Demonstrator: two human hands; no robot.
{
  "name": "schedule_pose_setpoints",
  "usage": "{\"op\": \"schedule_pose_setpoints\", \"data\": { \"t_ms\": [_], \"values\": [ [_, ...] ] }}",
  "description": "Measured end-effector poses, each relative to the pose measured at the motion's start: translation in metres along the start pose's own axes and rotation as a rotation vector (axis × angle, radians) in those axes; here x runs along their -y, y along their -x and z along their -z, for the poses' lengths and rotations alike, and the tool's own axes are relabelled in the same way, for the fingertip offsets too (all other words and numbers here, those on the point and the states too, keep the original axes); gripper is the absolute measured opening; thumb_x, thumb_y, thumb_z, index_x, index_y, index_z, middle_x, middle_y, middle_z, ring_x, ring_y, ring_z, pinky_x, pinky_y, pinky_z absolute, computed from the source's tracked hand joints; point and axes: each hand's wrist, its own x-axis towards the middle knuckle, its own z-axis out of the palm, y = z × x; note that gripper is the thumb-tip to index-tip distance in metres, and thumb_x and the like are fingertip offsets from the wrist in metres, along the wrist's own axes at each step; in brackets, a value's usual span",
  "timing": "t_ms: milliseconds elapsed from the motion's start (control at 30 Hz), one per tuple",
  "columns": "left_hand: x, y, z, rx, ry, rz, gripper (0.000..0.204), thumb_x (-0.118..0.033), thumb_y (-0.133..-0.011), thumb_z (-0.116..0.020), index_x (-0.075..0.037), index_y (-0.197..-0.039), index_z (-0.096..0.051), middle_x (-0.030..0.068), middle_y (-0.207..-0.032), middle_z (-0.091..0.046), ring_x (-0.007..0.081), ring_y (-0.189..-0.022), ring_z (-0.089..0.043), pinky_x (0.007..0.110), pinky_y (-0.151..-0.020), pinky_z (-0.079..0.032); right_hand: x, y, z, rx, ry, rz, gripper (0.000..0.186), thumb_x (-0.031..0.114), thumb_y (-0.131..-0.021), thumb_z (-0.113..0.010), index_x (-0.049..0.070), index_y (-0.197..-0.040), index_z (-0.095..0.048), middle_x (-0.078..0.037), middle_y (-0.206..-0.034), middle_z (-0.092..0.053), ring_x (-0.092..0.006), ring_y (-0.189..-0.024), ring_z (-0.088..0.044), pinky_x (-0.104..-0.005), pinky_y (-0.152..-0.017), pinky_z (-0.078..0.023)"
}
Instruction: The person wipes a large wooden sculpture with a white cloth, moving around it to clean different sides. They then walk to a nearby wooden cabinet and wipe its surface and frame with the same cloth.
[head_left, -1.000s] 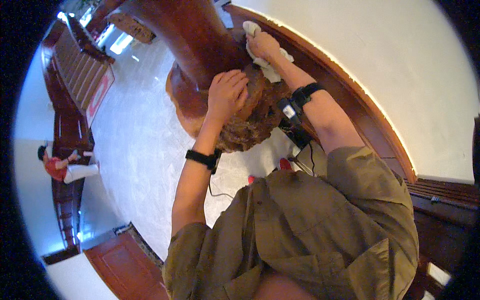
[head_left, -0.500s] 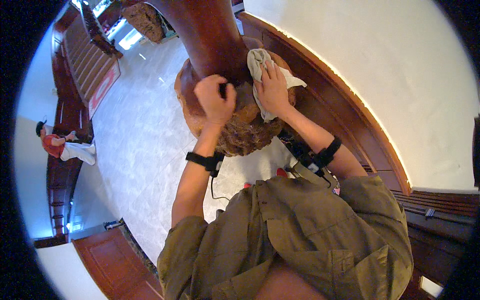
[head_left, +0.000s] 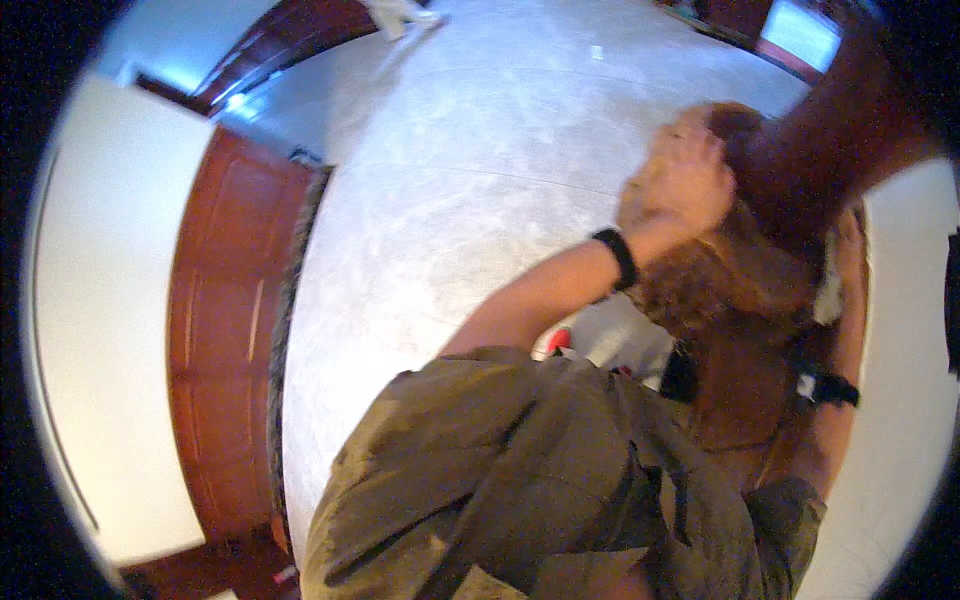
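Note:
My left hand (head_left: 692, 182) lies against the left side of a rough brown carved-wood or root-like base (head_left: 725, 270), its fingers stretched out and slightly blurred. From that base a smooth dark reddish-brown column (head_left: 840, 130) rises toward the upper right. On the far side of the base, next to the pale wall, my right hand (head_left: 850, 255) is pressed with a light-coloured cloth (head_left: 830, 290) under it. The column and base partly hide the cloth, and the right fingers are smeared by motion. Black bands circle both wrists.
Pale glossy floor (head_left: 450, 200) spreads to the left of the base. A brown panelled door (head_left: 240, 330) stands at the left beside a white wall (head_left: 120, 320). Another person's white-trousered legs (head_left: 395, 15) show at the top edge. A pale wall (head_left: 905, 300) runs close on the right.
My view has swung left, so base and column now appear farther right. My left hand has opened from a loose curl onto the base's left side. The right hand and cloth have moved down the wall side.

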Motion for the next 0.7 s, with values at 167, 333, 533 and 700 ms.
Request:
{"op": "schedule_pose_setpoints", "data": {
  "t_ms": [167,333,533,700],
  "values": [
    [-0.010,0.050,-0.028,-0.065,0.183,0.167,0.048,-0.029,-0.084,-0.054,-0.001,-0.122,-0.053,0.0179,-0.134,-0.045,0.0356,-0.130,-0.034,0.047,-0.108,-0.027,-0.049,0.016,-0.003,0.022,0.231,-0.094,0.041,0.030,-0.090,-0.045,0.000,-0.115,-0.057,-0.017,-0.115,-0.059,-0.0314,-0.108,-0.054,-0.0399,-0.095,-0.039],
    [-0.017,0.050,-0.031,-0.063,0.194,0.161,0.046,-0.028,-0.084,-0.053,-0.002,-0.122,-0.053,0.0174,-0.135,-0.044,0.0362,-0.132,-0.032,0.046,-0.108,-0.027,-0.073,0.027,-0.001,0.013,0.308,-0.161,0.047,0.038,-0.090,-0.042,-0.001,-0.110,-0.058,-0.019,-0.110,-0.061,-0.0334,-0.103,-0.056,-0.0420,-0.089,-0.041],
    [-0.017,0.050,-0.015,-0.011,0.226,0.182,0.046,-0.027,-0.085,-0.053,-0.003,-0.124,-0.052,0.0174,-0.136,-0.043,0.0361,-0.133,-0.031,0.047,-0.110,-0.025,-0.071,0.047,0.006,0.012,0.370,-0.244,0.056,0.048,-0.091,-0.040,-0.002,-0.105,-0.060,-0.021,-0.104,-0.062,-0.0357,-0.097,-0.059,-0.0446,-0.083,-0.044],
    [-0.015,0.049,-0.019,-0.006,0.190,0.186,0.047,-0.026,-0.086,-0.052,-0.002,-0.126,-0.051,0.0169,-0.137,-0.043,0.0345,-0.133,-0.031,0.046,-0.111,-0.024,-0.063,0.048,0.003,-0.009,0.415,-0.290,0.065,0.057,-0.091,-0.038,-0.003,-0.100,-0.061,-0.023,-0.099,-0.064,-0.0377,-0.091,-0.061,-0.0468,-0.078,-0.047]
  ]
}}
